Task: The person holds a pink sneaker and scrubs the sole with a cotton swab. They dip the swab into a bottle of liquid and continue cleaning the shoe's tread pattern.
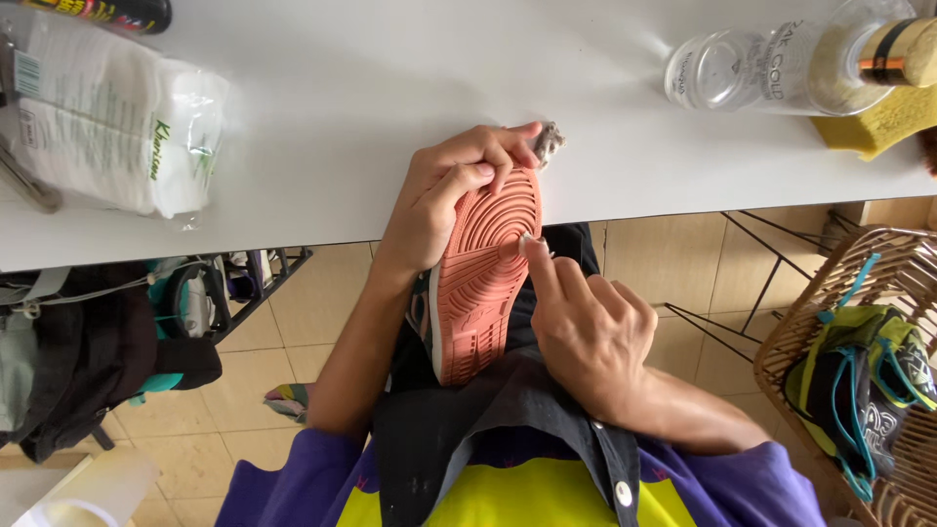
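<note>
While the left hand (436, 200) grips the shoe (483, 278) sole-up against the table (390, 107) edge, the right hand (586, 327), fingers curled, pinches a small wad on the sole's middle, grime remaining.

white bag (117, 117) | clear bottle (781, 63) (lying down) | sponge (878, 122) | wicker basket (781, 356)

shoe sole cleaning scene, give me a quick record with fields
shoe: sole up, salmon-pink tread, toe resting at the white table's edge
left hand: grips the toe end, also pinching a dirty grey wad
right hand: presses a small whitish bit onto the tread with its fingers
on table: white plastic packet, clear bottle lying down, yellow sponge
right of person: wicker basket
</note>
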